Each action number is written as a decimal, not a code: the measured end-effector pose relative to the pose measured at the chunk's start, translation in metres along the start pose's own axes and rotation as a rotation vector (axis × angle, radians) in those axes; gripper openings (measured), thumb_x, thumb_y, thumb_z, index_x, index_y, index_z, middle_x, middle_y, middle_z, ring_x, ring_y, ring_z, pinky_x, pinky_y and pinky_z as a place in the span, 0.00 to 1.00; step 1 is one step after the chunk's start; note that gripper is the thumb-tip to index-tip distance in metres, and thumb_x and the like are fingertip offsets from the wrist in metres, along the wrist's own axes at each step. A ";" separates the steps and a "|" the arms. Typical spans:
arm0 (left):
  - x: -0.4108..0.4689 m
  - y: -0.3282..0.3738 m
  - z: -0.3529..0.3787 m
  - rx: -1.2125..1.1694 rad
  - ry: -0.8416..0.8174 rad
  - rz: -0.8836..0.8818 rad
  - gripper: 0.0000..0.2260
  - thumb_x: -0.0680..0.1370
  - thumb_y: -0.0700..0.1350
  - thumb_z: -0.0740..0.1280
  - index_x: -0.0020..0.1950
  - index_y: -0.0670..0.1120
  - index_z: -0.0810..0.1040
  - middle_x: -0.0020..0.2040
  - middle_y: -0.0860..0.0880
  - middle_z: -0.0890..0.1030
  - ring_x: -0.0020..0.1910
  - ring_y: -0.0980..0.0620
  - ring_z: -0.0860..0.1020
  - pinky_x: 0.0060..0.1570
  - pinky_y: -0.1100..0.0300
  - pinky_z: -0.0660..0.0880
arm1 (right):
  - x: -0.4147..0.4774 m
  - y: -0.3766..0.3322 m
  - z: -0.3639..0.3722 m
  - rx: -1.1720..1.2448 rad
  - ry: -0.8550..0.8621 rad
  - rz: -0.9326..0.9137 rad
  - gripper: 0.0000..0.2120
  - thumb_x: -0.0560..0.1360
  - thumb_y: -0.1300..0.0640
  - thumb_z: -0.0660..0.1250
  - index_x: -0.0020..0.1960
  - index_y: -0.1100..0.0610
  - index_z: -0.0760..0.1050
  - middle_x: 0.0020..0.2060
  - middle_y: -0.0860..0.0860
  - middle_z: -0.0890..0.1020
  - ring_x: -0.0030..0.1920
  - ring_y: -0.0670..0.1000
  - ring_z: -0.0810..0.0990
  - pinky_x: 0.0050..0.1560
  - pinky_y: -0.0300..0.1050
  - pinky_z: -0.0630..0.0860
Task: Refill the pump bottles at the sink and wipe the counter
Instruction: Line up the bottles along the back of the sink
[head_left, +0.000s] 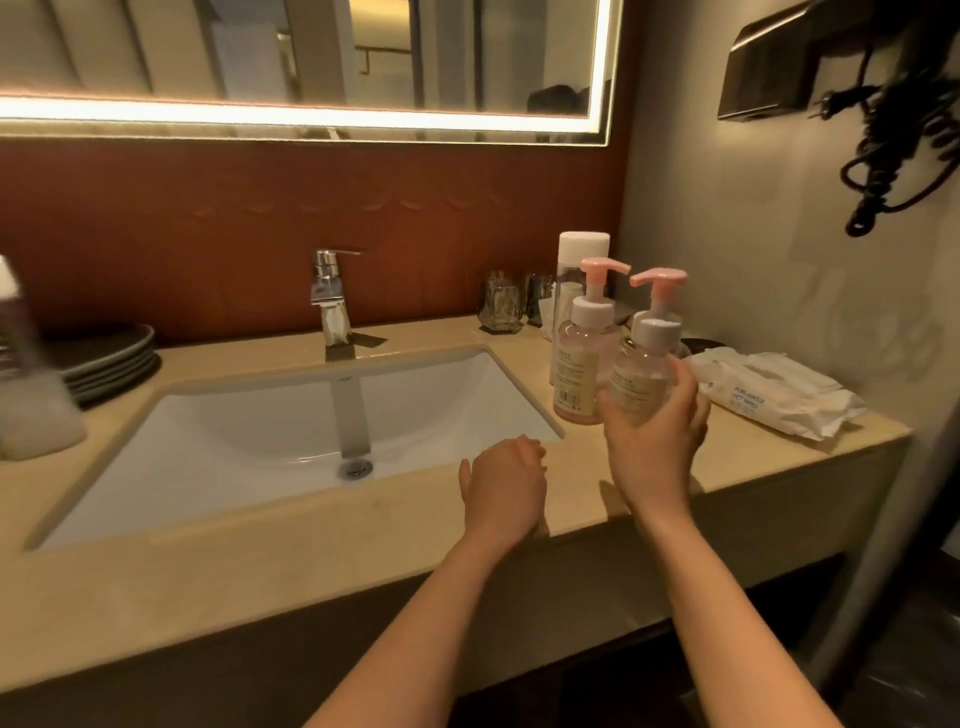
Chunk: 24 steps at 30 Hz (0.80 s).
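Right hand (654, 447) grips pump bottle (644, 364), centre right; fill level unreadable. Second pump bottle (576, 374) stands just left on counter (260, 545), pinkish at base. Left hand (504, 483) loosely curled, empty, beside sink (234, 431). Wipes pack (769, 389) further right.

The beige counter (208, 561) bears stacked plates (104, 358), 1 standing pump bottle (579, 374), a tall bottle (582, 249) and a wipes pack (774, 395).
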<state>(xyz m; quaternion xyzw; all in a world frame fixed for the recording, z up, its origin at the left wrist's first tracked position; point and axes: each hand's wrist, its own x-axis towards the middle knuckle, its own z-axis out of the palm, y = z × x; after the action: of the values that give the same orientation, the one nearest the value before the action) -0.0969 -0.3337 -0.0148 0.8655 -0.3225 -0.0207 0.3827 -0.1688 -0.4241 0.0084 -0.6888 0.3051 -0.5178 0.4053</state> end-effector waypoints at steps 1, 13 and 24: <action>-0.001 -0.004 -0.006 0.039 0.020 0.000 0.14 0.81 0.42 0.55 0.62 0.45 0.76 0.62 0.47 0.78 0.62 0.47 0.74 0.66 0.48 0.65 | -0.003 -0.005 0.003 -0.001 -0.033 -0.018 0.31 0.74 0.56 0.69 0.72 0.50 0.59 0.72 0.53 0.58 0.70 0.54 0.59 0.64 0.48 0.62; -0.048 -0.058 -0.115 0.084 0.226 -0.042 0.16 0.82 0.42 0.52 0.56 0.44 0.80 0.58 0.46 0.80 0.58 0.46 0.76 0.64 0.44 0.67 | -0.063 -0.075 0.057 0.082 -0.570 -0.127 0.30 0.76 0.48 0.65 0.74 0.48 0.56 0.73 0.50 0.61 0.70 0.51 0.63 0.59 0.43 0.64; -0.034 -0.137 -0.217 0.046 0.354 -0.186 0.17 0.81 0.50 0.56 0.43 0.49 0.83 0.51 0.52 0.83 0.49 0.56 0.78 0.47 0.62 0.70 | -0.089 -0.120 0.160 0.081 -0.919 -0.332 0.29 0.75 0.45 0.64 0.73 0.45 0.58 0.71 0.47 0.65 0.61 0.42 0.66 0.55 0.41 0.66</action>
<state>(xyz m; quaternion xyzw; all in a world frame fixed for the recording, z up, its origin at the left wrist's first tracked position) 0.0117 -0.1050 0.0386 0.8904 -0.1691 0.1038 0.4098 -0.0398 -0.2519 0.0503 -0.8690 -0.0398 -0.2294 0.4365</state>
